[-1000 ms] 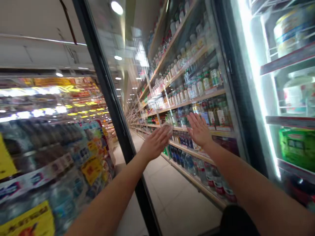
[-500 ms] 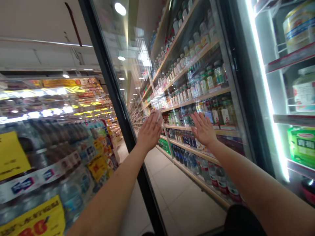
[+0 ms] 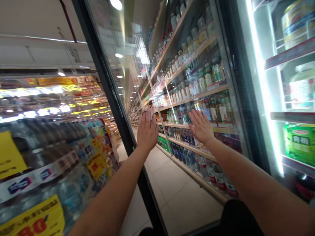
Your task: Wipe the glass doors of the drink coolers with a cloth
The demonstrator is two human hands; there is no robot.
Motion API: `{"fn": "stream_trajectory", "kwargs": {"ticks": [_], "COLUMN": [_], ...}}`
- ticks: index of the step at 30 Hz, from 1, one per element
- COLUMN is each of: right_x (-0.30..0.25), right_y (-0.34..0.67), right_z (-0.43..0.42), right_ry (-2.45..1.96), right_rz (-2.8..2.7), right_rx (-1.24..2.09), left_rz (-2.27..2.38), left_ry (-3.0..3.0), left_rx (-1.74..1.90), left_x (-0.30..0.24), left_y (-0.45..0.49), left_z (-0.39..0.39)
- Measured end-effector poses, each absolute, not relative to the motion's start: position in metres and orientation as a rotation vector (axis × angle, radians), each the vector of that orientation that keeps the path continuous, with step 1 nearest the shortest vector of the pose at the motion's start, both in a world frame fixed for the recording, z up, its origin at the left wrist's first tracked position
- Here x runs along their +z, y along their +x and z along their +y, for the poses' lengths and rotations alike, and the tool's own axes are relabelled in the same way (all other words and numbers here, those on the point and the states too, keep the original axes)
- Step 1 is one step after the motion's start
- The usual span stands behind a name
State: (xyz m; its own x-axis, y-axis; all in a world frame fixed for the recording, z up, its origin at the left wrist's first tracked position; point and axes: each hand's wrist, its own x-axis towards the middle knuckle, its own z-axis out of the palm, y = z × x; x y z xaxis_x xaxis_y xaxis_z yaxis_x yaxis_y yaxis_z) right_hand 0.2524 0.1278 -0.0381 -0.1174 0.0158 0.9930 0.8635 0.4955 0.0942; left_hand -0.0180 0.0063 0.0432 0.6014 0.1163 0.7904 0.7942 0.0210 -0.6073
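We see the glass door of a store cooler standing open at the middle of the view, with both of our hands laid against its pane. The left hand presses flat near the door's dark left frame, fingers up and together, with a small pale cloth or wipe showing at the fingertips; what it is exactly we cannot tell. The right hand lies just to the right of it, palm on the glass, fingers spread wide and holding nothing. Both forearms reach up and away from the near bottom edge, the two hands near each other but apart.

On writing: the yellow tag at near left shows large red figures that look like "80", and the green carton on the lit cooler shelf at right carries characters too blurred for us to read. The bottle labels are too small to make out.

Through and in the pane we see long wooden shelves of bottles running far down an aisle with a pale tiled floor. At left stand stacked water bottles with price tags. Ceiling lights glare overhead.
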Motion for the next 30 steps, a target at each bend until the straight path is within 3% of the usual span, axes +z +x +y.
{"fn": "stream_trajectory", "kwargs": {"ticks": [5, 11, 16, 21, 26, 30], "right_x": [-0.039, -0.039, -0.039, -0.039, -0.038, -0.041], "right_y": [0.253, 0.252, 0.253, 0.252, 0.253, 0.254], "right_z": [0.129, 0.129, 0.127, 0.126, 0.125, 0.124], "right_ry": [-0.783, -0.779, -0.792, -0.798, -0.805, -0.778], "right_rz": [-1.530, -1.528, -1.543, -1.561, -1.575, -1.541], "right_rx": [-0.820, -0.817, -0.783, -0.751, -0.759, -0.814], "left_rz": [-0.401, -0.775, -0.545, -0.876, -0.661, -0.902], "left_ry": [-1.869, -1.552, -1.808, -1.497, -1.692, -1.450], "left_rx": [-0.040, -0.525, -0.114, -0.510, -0.190, -0.496], "left_x": [0.023, 0.048, 0.036, 0.052, 0.061, 0.078], "left_y": [-0.011, -0.012, -0.014, -0.029, -0.041, -0.042], "left_z": [0.003, 0.003, -0.002, -0.012, -0.021, -0.019]}}
